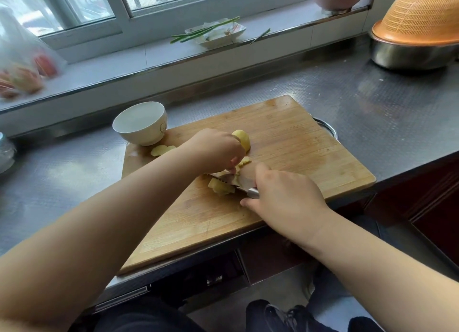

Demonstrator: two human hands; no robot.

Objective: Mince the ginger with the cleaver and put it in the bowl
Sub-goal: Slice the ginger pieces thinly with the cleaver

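A person slices ginger (221,187) near the middle of a wooden board (293,143) on a steel counter (372,103). The right hand (288,197) wraps its fingers round the handle of the cleaver (232,180), forefinger stretched along the blade's side, the blade lying across the pale slices. The left hand (214,150) curls its fingers down onto the ginger beside the blade, fingertips pressing the slices; whether they pinch a piece cannot be told. A larger uncut chunk (242,139) sits just behind that hand, and more slices (161,150) lie at the board's left edge. The white bowl (140,123) stands at the board's far-left corner, partly on it. On the windowsill, a dish (218,35) holds green stalks; an orange colander (422,21) rests upturned on a steel basin (407,56) at the counter's far-right corner.
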